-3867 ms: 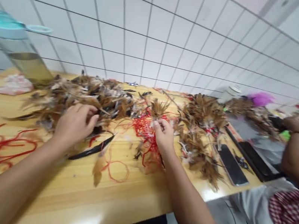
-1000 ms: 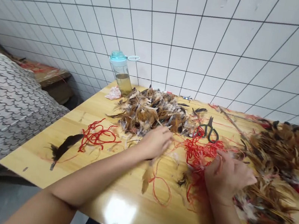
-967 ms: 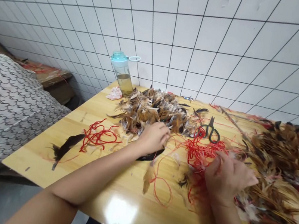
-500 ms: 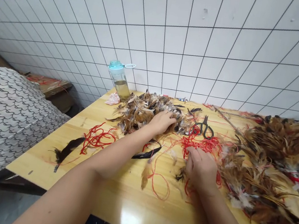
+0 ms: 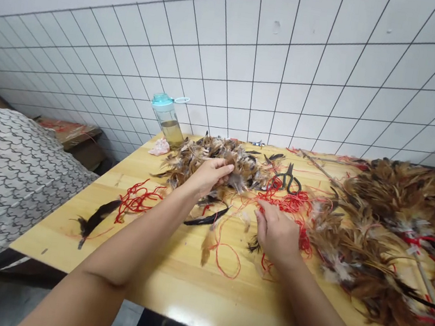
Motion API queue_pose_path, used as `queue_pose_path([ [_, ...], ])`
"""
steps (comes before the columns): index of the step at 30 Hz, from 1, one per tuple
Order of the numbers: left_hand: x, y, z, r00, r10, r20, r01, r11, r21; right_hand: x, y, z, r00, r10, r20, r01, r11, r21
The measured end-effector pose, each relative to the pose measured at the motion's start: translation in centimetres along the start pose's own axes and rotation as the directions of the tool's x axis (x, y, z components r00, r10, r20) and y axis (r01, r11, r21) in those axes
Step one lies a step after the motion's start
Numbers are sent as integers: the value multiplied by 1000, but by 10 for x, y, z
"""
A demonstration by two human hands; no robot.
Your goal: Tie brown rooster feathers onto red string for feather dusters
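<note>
My left hand (image 5: pixel 211 176) is closed in a pinch on some brown feathers (image 5: pixel 239 171), just above the near side of a loose feather pile (image 5: pixel 185 159). Closed as well, my right hand (image 5: pixel 277 232) has its fingertips on a strand at the near edge of a tangle of red string (image 5: pixel 292 201); its palm side is hidden. Black-handled scissors (image 5: pixel 288 178) lie just behind the tangle. Between the hands and nearer me are a black feather (image 5: pixel 206 219), a small brown feather (image 5: pixel 207 247) and a loop of red string (image 5: pixel 228 264).
A large heap of brown feather bundles (image 5: pixel 397 202) covers the table's right side, with a thin stick (image 5: pixel 320 165) behind. At the left back stands a bottle (image 5: pixel 170 122) beside a crumpled pinkish wad (image 5: pixel 159 146). More red string (image 5: pixel 137 202) and a dark feather (image 5: pixel 99 216) lie left. A tiled wall (image 5: pixel 233 88) bounds the back.
My left hand has come up and back from the feather pile, with feathers now between its fingers. My right hand stays by the red string. The whole view has shifted slightly.
</note>
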State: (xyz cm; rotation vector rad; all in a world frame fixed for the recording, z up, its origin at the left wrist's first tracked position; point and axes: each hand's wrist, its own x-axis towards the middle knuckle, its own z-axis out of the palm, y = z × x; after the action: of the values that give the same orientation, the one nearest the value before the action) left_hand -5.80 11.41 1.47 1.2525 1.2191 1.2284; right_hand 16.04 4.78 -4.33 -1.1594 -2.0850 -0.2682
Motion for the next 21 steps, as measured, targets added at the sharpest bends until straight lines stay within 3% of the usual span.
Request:
queue_pose_path([
  [6, -46, -12, 3, 991, -14, 131, 14, 1000, -1, -1, -26, 0, 978, 75, 193, -94, 991, 94],
  [10, -60, -11, 9, 978, 35, 207, -47, 997, 53, -1, -37, 3, 955, 117, 274, -162, 975, 149],
  [13, -63, -11, 16, 960, 70, 270, -106, 987, 121, -1, -37, 6, 937, 144, 319, -247, 918, 310],
  [16, -64, -13, 21, 950, 103, 294, -126, 990, 60, -1, -35, 8, 892, 208, 402, -408, 754, 515],
  [18, -64, -15, 23, 960, 108, 259, -104, 994, -26, -1, -35, 6, 823, 284, 492, -559, 554, 616],
  [21, -63, -21, 24, 973, 80, 216, -59, 993, -103, 0, -36, 3, 683, 342, 645, -724, 202, 659],
])
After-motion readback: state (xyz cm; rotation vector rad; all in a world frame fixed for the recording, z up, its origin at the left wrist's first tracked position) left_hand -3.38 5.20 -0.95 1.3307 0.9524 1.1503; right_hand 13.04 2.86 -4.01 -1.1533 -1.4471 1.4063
